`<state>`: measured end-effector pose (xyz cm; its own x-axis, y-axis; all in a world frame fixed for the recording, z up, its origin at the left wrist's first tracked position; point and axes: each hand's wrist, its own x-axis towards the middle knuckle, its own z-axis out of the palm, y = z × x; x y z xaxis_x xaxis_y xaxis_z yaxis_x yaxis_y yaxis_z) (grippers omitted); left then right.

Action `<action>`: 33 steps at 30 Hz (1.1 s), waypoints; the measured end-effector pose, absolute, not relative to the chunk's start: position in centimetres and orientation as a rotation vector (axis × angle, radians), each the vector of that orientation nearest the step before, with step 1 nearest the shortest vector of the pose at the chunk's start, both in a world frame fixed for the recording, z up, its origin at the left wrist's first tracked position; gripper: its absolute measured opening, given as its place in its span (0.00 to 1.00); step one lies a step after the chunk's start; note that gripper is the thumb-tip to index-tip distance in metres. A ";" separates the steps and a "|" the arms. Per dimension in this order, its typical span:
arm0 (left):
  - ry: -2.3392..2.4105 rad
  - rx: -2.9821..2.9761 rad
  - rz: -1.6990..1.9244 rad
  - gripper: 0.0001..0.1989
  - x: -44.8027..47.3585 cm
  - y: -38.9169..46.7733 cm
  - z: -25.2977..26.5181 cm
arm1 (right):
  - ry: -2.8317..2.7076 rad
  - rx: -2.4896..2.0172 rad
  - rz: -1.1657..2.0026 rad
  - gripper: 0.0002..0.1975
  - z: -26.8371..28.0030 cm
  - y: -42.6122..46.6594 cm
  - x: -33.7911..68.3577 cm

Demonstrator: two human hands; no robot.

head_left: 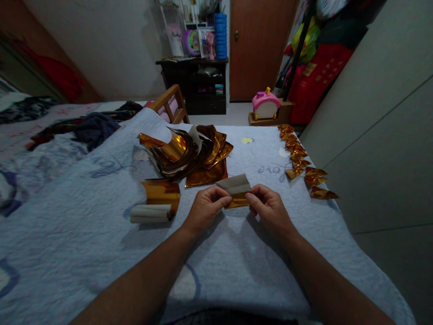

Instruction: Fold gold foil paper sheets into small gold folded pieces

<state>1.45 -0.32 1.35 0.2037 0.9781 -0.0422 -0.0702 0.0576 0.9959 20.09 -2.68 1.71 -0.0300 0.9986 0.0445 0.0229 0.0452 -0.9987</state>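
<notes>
Between my two hands is a sheet of gold foil paper (237, 189), its lower edge folded up so gold shows below and the grey-white back above. My left hand (210, 205) pinches its left end between thumb and fingers. At the right end, my right hand (267, 204) does the same. Just beyond lies a fanned pile of gold foil sheets (182, 153), curled and overlapping. Left of my left hand rests a curled gold sheet (162, 192) with a roll of pale-backed paper (150, 213) at its near edge.
Folded gold paper pieces (294, 151) line the right edge of the blue-white quilted cover (250, 266). Dark clothes (96, 128) lie at the left. Past the far edge are a wooden chair (171, 104), a dark shelf unit (192, 85) and a pink toy (266, 104).
</notes>
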 end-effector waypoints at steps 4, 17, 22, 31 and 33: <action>1.017 1.202 1.053 0.08 1.5 -0.3 1.3 | -1.267 -1.188 1.176 0.10 1.9 -2.7 20.1; 1.010 1.183 1.054 0.09 1.6 -0.4 1.4 | -1.272 -1.190 1.165 0.09 1.7 -2.8 20.2; 1.010 1.167 1.100 0.09 1.6 -0.4 1.2 | -1.278 -1.191 1.162 0.09 1.6 -2.7 20.1; 0.956 1.168 1.137 0.21 2.0 -1.0 1.2 | -1.239 -1.293 1.137 0.11 1.0 -2.2 20.1; 0.988 1.264 1.167 0.23 2.0 -1.2 1.2 | -1.193 -1.308 1.171 0.12 0.7 -2.2 20.2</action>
<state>1.97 -1.25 1.25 0.1676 0.9834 0.0691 -0.0946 -0.0537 0.9941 20.22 -2.16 0.68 0.0544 0.9977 -0.0393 0.0582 -0.0425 -0.9974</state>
